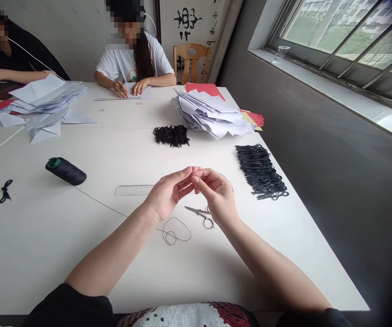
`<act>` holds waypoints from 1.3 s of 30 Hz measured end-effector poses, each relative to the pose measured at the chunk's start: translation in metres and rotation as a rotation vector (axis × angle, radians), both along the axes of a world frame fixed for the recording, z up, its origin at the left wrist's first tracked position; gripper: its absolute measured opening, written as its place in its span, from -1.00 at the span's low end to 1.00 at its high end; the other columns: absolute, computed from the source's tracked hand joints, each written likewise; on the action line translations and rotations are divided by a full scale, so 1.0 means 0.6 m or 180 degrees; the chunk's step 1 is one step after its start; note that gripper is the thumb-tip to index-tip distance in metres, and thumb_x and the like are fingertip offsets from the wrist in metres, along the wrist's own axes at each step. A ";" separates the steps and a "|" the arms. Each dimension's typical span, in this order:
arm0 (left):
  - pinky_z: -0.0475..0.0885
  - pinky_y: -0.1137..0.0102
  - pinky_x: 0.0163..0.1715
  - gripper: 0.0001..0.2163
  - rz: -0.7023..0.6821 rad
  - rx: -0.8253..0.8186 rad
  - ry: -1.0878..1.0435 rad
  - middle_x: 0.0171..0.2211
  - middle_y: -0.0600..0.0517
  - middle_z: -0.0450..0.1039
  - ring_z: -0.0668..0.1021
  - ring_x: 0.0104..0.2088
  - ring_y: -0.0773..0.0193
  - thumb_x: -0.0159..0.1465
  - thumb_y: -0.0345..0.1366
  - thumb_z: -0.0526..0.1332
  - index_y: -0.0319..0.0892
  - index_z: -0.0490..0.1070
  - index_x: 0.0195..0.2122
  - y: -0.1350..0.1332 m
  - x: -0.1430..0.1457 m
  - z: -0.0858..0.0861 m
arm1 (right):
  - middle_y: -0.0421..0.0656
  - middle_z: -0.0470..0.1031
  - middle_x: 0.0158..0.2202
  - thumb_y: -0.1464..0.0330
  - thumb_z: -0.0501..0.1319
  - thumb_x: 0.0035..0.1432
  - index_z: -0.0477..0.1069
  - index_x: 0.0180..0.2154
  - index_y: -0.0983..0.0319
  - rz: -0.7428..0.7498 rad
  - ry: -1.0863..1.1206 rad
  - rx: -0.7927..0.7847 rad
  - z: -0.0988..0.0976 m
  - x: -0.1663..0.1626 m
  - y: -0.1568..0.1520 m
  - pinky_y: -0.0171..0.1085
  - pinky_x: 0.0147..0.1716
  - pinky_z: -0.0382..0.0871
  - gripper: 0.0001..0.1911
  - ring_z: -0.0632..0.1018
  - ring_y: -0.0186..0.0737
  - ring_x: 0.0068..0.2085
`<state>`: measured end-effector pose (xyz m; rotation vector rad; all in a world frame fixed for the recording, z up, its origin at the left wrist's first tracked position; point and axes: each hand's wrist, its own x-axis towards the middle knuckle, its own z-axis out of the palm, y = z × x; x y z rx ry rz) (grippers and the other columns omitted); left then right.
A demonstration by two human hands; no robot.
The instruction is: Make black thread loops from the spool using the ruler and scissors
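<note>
From my remote station I see the left hand [165,193] and right hand [216,195] together above the white counter [46,245], fingertips meeting; whatever they pinch is too fine to make out. A thin black thread [107,204] lies on the counter, running from a black spool [65,171] into a loose loop beside steel scissors [200,217]. It should handle light and limp, even slippery, so I'd pinch it close to the fingertips.

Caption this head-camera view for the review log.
Left hand and right hand pinch something small above a white table, near steel scissors, black thread and its spool.
</note>
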<state>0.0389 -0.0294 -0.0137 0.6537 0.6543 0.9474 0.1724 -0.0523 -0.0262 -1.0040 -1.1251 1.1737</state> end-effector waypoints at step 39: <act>0.39 0.35 -0.03 -0.86 0.0100 0.0082 0.0070 -0.18 0.06 0.53 0.51 -0.22 0.32 0.14 -0.16 0.39 -0.09 0.62 -0.37 -0.005 0.009 -0.008 | -0.18 0.50 -0.35 0.27 0.36 0.08 0.51 -0.33 0.24 -0.0021 0.0311 0.0041 -0.009 -0.002 0.004 -0.31 -0.36 0.41 -0.83 0.42 -0.40 -0.43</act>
